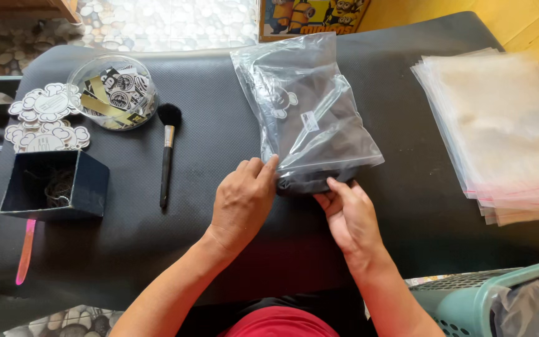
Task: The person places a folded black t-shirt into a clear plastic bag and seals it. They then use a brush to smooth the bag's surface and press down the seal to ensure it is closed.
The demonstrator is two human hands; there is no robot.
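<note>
Pressure along the near edge of the clear plastic bag [310,115] is what the step in hand seems to call for: the bag lies on the black mat [207,206] at the middle of the table, its mouth towards the person, with a dark folded garment [325,146] inside. The left hand [241,200] is set on the bag's near left corner, fingers curled narrow and pinching the edge; the right hand [347,215] is closed on the near right part of the same edge, thumb and fingers gripping it. A clean closure is judged best got by holding one corner still and running the other hand's pinch along the strip, with trapped air pressed out towards the mouth first so the film lies flat. A stack of empty clear bags [500,134] lies to the right, a black brush [167,150] to the left, beside a clear tub of stickers [113,92], cloud-shaped cards [45,118] and a dark open box [54,187]. Whether the seal strip is already partly closed cannot be told, as it is covered by the fingers; the box's contents are too dark to make out, and the green basket [469,299] at the near right is cut off by the frame.
</note>
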